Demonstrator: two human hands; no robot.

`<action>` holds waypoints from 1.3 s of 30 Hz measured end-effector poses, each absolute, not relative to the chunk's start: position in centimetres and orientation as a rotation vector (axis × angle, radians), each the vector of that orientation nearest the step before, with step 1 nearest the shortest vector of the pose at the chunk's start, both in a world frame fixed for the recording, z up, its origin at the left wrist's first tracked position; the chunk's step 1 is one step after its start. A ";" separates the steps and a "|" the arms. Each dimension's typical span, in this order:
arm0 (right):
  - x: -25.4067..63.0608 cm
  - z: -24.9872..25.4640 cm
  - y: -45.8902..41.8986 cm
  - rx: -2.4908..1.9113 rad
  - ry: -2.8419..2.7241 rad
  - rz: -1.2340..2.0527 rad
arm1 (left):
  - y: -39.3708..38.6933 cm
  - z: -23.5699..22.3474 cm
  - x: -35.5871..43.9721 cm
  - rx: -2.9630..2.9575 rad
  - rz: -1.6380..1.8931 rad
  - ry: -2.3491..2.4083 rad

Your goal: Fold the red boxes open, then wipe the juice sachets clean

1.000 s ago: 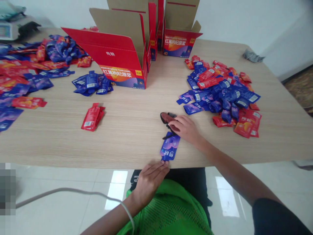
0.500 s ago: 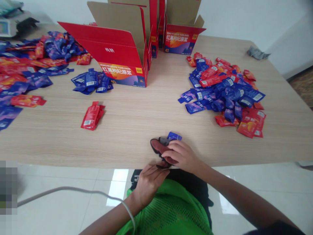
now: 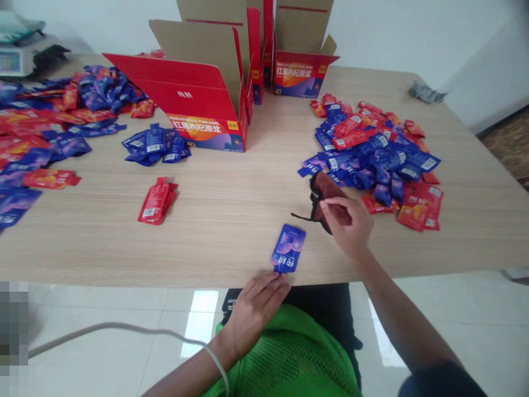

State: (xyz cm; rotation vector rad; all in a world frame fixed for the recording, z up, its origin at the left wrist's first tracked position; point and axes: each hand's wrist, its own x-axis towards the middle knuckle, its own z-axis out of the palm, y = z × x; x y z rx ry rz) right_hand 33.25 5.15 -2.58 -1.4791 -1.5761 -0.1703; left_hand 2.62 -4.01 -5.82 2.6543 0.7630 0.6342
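My right hand [image 3: 349, 223] pinches a pair of sunglasses [image 3: 330, 198] with reddish lenses and a black frame, held just above the table in front of the right-hand pile. One thin black temple sticks out to the left. My left hand [image 3: 260, 306] rests at the table's front edge with its fingers stretched out. Its fingertips reach the narrow end of a blue pouch [image 3: 289, 248], which lies flat with its printed side up.
On the right lies a heap of blue and red pouches [image 3: 382, 157]; a larger heap [image 3: 99, 91] covers the far left. Small stacks of blue pouches [image 3: 155, 144] and red pouches [image 3: 157, 201] lie between. Open red cartons [image 3: 206, 132] stand behind. A grey cable [image 3: 124, 325] crosses my left forearm.
My right hand has carried the sunglasses up and to the right, off the blue pouch, which now shows whole. My left hand has stayed at the table edge.
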 end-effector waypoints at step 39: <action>34.0 -7.5 -6.4 -1.712 -1.023 -0.036 | 8.4 -1.8 5.5 2.175 0.488 1.262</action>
